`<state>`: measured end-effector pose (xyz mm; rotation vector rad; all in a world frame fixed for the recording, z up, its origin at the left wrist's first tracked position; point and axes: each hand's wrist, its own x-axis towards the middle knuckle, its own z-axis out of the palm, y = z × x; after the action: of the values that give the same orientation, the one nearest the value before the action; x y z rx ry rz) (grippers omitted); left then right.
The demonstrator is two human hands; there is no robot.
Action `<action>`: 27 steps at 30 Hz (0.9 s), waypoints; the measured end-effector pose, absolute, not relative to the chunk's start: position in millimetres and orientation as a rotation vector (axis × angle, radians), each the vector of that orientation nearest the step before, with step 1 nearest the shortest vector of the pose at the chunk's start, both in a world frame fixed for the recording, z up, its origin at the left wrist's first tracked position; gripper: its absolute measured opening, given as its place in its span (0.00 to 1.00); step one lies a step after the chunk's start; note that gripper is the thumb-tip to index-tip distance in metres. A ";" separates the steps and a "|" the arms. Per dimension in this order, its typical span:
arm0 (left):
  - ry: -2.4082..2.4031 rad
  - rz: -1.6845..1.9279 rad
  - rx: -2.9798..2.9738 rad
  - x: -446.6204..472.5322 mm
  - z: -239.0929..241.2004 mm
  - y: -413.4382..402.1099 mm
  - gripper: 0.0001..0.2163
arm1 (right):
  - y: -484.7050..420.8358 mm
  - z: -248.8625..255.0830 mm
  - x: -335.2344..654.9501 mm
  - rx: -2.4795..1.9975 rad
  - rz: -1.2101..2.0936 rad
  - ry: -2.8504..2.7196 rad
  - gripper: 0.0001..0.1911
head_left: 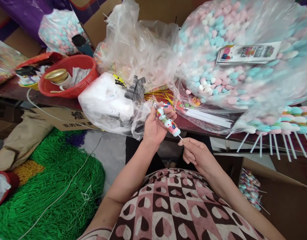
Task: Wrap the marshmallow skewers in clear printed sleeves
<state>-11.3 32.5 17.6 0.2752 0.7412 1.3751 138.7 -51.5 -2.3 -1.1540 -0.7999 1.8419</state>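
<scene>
A marshmallow skewer in a clear printed wrapper lies slanted between my two hands. My left hand is under its upper part, with the fingers curled round the wrapper. The white stick comes out at the lower end, where my right hand pinches it between thumb and fingers. Just beyond my hands, yellow twist ties lie on the table, beside a clear bag with white sticks and small gummy-like pieces. To the right, several unwrapped marshmallow skewers rest with their sticks over the table edge.
A huge clear bag of pastel marshmallows fills the back right, with a stack of printed wrappers on it. A red basket stands at left. Below right, a cardboard box holds wrapped skewers. Green beaded strings cover the left floor.
</scene>
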 end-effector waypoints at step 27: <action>0.734 1.365 0.348 4.4 4.4 13.0 0.10 | -47.8 -16.0 138.6 -1.385 1.183 -1.456 0.17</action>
<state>4.4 13.0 4.4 0.3485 0.7345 1.3651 138.6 -47.8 -16.0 -1.3846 -1.4562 1.1830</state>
